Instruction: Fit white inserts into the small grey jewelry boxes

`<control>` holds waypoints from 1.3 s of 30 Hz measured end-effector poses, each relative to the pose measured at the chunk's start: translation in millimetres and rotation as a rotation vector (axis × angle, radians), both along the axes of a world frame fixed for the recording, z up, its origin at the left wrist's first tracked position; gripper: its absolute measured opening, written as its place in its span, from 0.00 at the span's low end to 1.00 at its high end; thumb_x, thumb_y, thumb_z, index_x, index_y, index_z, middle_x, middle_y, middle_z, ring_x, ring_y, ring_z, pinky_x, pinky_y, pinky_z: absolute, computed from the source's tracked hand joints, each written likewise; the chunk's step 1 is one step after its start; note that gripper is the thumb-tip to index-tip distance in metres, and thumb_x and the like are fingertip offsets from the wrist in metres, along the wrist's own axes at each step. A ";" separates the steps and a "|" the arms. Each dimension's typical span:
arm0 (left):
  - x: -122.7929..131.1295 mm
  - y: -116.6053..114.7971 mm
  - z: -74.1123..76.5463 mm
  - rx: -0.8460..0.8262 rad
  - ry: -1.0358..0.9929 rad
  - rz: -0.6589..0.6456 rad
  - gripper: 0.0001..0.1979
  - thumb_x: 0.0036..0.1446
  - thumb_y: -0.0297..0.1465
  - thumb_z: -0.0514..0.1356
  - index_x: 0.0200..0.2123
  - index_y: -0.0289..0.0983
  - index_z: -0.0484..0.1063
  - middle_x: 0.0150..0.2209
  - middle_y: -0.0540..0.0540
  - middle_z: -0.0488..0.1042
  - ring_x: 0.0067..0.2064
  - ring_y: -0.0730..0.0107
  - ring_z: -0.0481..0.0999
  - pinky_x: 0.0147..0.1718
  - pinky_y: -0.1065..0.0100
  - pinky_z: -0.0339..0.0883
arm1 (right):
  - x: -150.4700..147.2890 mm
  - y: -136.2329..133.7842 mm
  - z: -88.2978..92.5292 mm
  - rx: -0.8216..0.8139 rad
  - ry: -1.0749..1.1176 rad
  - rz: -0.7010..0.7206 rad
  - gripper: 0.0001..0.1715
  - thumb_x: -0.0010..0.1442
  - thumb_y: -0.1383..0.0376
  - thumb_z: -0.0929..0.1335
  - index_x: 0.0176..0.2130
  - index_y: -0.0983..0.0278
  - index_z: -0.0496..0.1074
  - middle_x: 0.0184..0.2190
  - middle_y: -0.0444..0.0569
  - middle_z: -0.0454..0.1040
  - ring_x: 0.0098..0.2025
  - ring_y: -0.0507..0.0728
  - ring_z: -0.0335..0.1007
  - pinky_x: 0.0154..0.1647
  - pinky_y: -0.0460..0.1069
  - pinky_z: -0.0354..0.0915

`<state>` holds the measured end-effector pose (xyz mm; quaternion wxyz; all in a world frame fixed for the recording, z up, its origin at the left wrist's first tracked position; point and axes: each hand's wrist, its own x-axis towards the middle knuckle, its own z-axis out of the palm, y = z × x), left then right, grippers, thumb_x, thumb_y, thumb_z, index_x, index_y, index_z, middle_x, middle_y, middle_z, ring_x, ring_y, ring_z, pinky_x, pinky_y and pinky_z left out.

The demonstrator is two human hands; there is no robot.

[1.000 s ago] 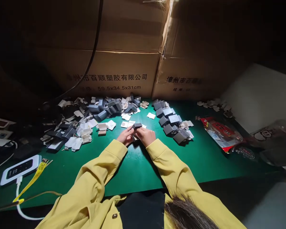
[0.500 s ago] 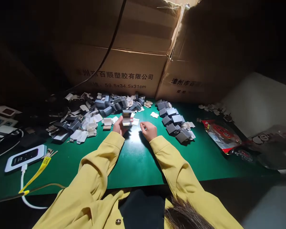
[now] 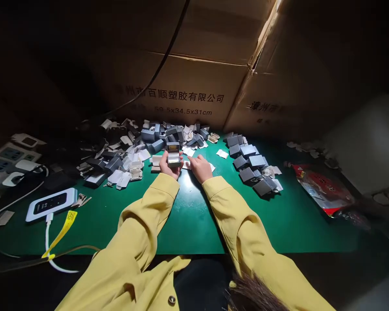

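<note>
My left hand (image 3: 169, 165) is closed round a small grey hinged box (image 3: 173, 155), held open and upright above the green mat (image 3: 194, 216). My right hand (image 3: 200, 166) rests on the mat just to the right, fingers reaching onto a white insert card (image 3: 187, 164); whether it grips the card I cannot tell. A heap of grey boxes and white inserts (image 3: 139, 147) lies behind and left of my hands. A group of closed grey boxes (image 3: 251, 166) sits to the right.
Large cardboard cartons (image 3: 188, 86) wall off the back of the mat. A white device with a cable and yellow tag (image 3: 50, 202) lies at the left, near a power strip (image 3: 9, 160). A red packet (image 3: 322, 190) lies at the right.
The box was shut between both hands; now my left hand holds it open and raised. My right hand has let go and moved to a white card on the mat.
</note>
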<state>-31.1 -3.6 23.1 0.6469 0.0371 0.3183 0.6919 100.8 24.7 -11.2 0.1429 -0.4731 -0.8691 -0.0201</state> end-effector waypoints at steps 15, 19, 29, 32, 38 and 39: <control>-2.6 -7.8 -7.6 -0.021 0.112 -0.235 0.21 0.65 0.37 0.44 0.45 0.29 0.71 0.33 0.39 0.78 0.26 0.68 0.76 0.20 0.70 0.70 | 11.2 1.8 -4.3 -0.277 0.898 -0.127 0.20 0.60 0.64 0.62 0.51 0.65 0.69 0.24 0.43 0.72 0.27 0.52 0.69 0.33 0.48 0.66; -0.7 -3.8 -11.9 -0.087 0.163 -0.244 0.22 0.66 0.37 0.44 0.42 0.27 0.71 0.32 0.38 0.78 0.28 0.67 0.77 0.23 0.68 0.72 | 10.7 2.3 -3.3 -0.581 1.313 -0.125 0.15 0.53 0.59 0.65 0.42 0.61 0.65 0.21 0.38 0.70 0.20 0.51 0.69 0.23 0.47 0.67; 17.3 -8.0 -12.2 -0.194 0.142 -0.200 0.22 0.66 0.37 0.45 0.40 0.26 0.71 0.30 0.38 0.77 0.28 0.66 0.78 0.26 0.68 0.74 | 20.9 -10.8 -9.7 -0.619 1.401 -0.147 0.22 0.46 0.61 0.68 0.43 0.61 0.64 0.27 0.40 0.70 0.24 0.51 0.71 0.24 0.47 0.69; 32.8 2.1 -7.6 -0.187 0.092 -0.204 0.22 0.65 0.39 0.45 0.35 0.28 0.72 0.29 0.39 0.76 0.26 0.68 0.77 0.28 0.65 0.75 | 34.6 -9.6 -8.1 -0.410 1.324 -0.225 0.16 0.50 0.59 0.67 0.40 0.62 0.68 0.28 0.44 0.73 0.26 0.52 0.70 0.27 0.48 0.70; 55.8 34.9 -1.4 -0.202 0.059 -0.416 0.24 0.65 0.40 0.44 0.40 0.26 0.72 0.28 0.38 0.76 0.23 0.69 0.74 0.20 0.69 0.72 | 68.1 4.9 -4.0 -0.039 1.183 -0.336 0.15 0.55 0.55 0.66 0.35 0.63 0.70 0.27 0.46 0.73 0.27 0.52 0.69 0.30 0.48 0.67; 56.5 35.9 -2.7 -0.214 0.054 -0.428 0.24 0.66 0.39 0.43 0.42 0.26 0.72 0.29 0.38 0.76 0.24 0.68 0.75 0.20 0.69 0.72 | 73.1 5.0 -5.1 -0.031 1.186 -0.356 0.15 0.55 0.54 0.66 0.35 0.63 0.69 0.27 0.46 0.72 0.27 0.52 0.69 0.30 0.48 0.67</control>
